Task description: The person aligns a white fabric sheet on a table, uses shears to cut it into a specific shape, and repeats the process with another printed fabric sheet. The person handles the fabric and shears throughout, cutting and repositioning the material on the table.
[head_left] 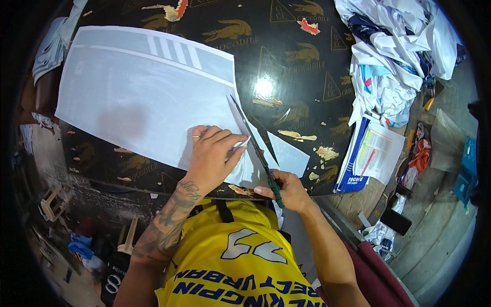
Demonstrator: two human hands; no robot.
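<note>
A large pale grey-white panel (pixel 128 87) with white stripes, fabric or paper, lies on the dark table. My left hand (pixel 215 153) rests on its near right part, thumb and fingers pinching a bit of its edge. My right hand (pixel 290 189) is closed round the green-wrapped handle of long dark scissors (pixel 254 140). Their blades point away from me along the panel's right edge, tips near its upper right side. To the right of the blades lies a smaller white piece (pixel 291 155); whether it still joins the panel I cannot tell.
The black table top (pixel 266 30) has gold prints and peeling patches. White garments (pixel 394 51) are heaped at the far right. Below them lie a blue-and-white book (pixel 353 171) and a written sheet with a red pen (pixel 367 162). A dark phone (pixel 396 221) is farther right.
</note>
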